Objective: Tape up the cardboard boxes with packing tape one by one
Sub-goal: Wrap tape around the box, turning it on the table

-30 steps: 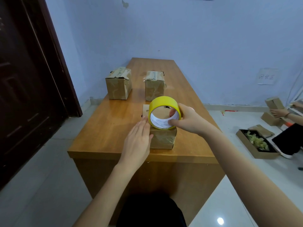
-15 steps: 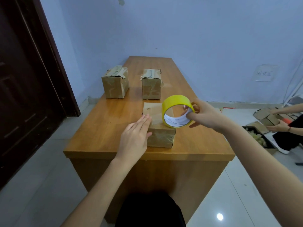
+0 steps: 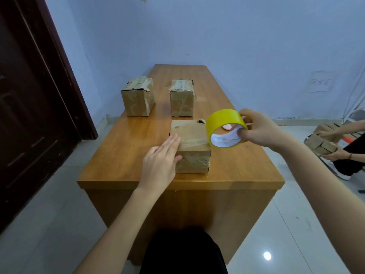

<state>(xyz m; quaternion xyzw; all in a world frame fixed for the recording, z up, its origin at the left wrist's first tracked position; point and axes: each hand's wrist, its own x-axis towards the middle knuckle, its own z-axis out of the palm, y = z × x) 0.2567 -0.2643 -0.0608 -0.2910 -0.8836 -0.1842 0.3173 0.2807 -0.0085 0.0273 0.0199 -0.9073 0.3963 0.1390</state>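
Cardboard, brown and glossy with clear film, makes up the near box [image 3: 190, 145], which sits at the front edge of the wooden desk [image 3: 126, 155], directly ahead of the person. The left hand [image 3: 161, 162] lies flat against the box's left side and top edge, fingers straight, steadying it. Just right of the box and raised above the desk, the right hand [image 3: 260, 130] holds the yellow tape roll [image 3: 226, 128], thumb inside the white core, fingers over the outer band. Whether a strip runs from roll to box cannot be told.

Judgement: the box looks light and fairly stiff, liable to slide on the polished desk, so a flat press on its top or side suits it. The film may be slippery. The roll is rigid and best taken through its core.

Further back stand 2 more boxes, the left box [image 3: 138, 96] and the middle box [image 3: 182, 98], closed with torn, crumpled tape on top. All 3 are shut; contents are not visible. Far right, another person's hands [image 3: 333, 154] hold a bundle of folded cardboard [image 3: 320, 145].
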